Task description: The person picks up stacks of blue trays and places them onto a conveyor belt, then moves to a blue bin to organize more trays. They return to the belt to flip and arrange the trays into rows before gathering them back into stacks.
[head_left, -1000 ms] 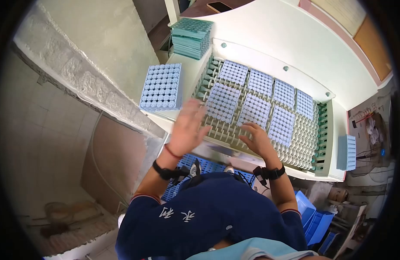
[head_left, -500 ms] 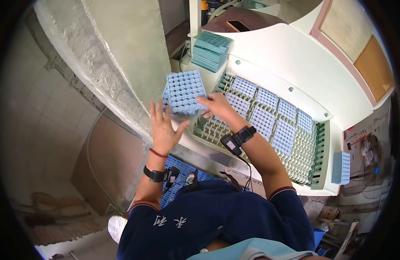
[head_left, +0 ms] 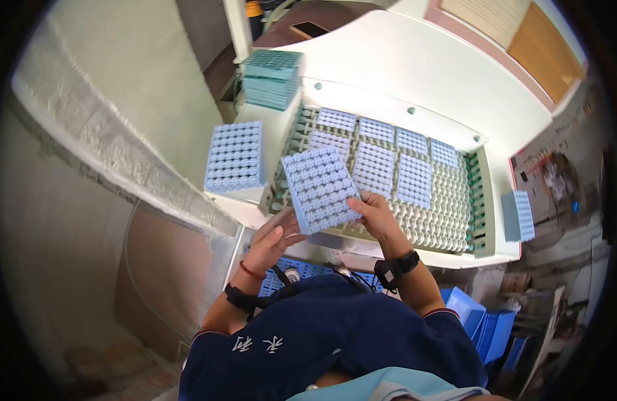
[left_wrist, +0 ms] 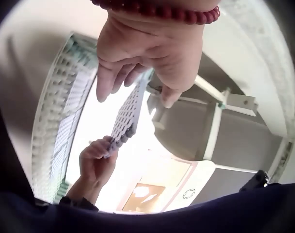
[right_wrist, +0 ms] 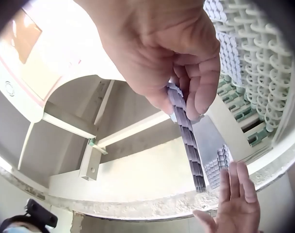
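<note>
My right hand pinches the lower right edge of a light blue perforated plastic panel, thumb on its face and fingers behind. Tilted, the panel is held above the front left of a bed of white rollers. Seen edge-on in the right wrist view, the panel is a slim slab with a scalloped edge. My left hand is by the panel's lower left corner. In the left wrist view the left hand has its fingers loosely extended, and the panel shows beyond them.
Several similar panels lie in two rows on the roller bed. A blue stack stands on the left ledge, with a green stack behind it. Another blue stack sits at the right end. Blue bins are below right.
Both hands were empty over the rollers; then the right hand gripped a panel at the left stack. That panel is now over the rollers, and the left hand has come beside it.
</note>
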`<state>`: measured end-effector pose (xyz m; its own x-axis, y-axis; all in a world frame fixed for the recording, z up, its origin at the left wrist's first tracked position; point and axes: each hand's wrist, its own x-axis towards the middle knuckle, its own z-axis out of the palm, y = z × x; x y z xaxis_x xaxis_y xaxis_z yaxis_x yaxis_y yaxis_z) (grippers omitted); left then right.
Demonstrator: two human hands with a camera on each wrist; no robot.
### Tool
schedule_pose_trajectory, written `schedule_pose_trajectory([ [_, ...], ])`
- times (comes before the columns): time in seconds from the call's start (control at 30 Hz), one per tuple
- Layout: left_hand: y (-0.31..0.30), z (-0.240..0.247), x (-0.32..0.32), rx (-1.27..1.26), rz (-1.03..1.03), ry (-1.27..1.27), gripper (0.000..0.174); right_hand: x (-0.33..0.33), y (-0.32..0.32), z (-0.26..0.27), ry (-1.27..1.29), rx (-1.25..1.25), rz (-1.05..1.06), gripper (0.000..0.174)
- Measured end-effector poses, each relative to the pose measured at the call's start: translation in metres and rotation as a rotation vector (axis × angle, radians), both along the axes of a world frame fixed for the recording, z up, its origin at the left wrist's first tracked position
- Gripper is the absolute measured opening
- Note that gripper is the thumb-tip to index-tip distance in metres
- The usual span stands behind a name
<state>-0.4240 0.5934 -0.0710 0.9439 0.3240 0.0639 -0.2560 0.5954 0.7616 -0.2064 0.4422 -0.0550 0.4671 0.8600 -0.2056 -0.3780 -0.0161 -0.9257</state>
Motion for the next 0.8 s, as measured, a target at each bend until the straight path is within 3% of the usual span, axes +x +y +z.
schedule_pose_trajectory([
  [0.03, -0.005, -0.006, 0.014, -0.174, -0.058, -0.099, 0.056, 0.001, -0.010, -0.007, -0.012, -0.014, 0.016, 0.034],
  [0.17, -0.020, -0.003, 0.062, -0.385, -0.097, -0.046, 0.047, -0.014, -0.034, -0.010, -0.028, -0.092, -0.076, 0.038],
  [0.33, -0.031, -0.028, 0.085, -0.368, -0.144, 0.071, 0.041, -0.004, -0.069, -0.003, -0.092, -0.175, -0.164, 0.039],
  [0.4, -0.036, -0.032, 0.089, -0.247, -0.054, 0.153, 0.041, 0.004, -0.084, -0.005, -0.302, -0.304, -0.175, 0.032],
  [0.53, -0.042, -0.041, 0.093, -0.180, -0.026, 0.219, 0.041, 0.014, -0.104, -0.019, -0.259, -0.301, -0.155, 0.021],
  [0.6, -0.042, -0.041, 0.091, -0.162, -0.013, 0.219, 0.042, 0.023, -0.116, -0.020, -0.254, -0.284, -0.218, 0.021],
  [0.67, -0.041, -0.036, 0.084, -0.146, 0.008, 0.218, 0.044, 0.049, -0.138, -0.030, -0.268, -0.304, -0.391, 0.022],
  [0.73, -0.035, -0.030, 0.073, -0.333, -0.074, 0.100, 0.048, 0.083, -0.166, -0.030, -0.323, -0.308, -0.558, 0.023],
  [0.8, -0.028, -0.044, 0.061, -0.260, -0.020, 0.101, 0.051, 0.131, -0.198, -0.049, -0.384, -0.314, -0.748, 0.022],
])
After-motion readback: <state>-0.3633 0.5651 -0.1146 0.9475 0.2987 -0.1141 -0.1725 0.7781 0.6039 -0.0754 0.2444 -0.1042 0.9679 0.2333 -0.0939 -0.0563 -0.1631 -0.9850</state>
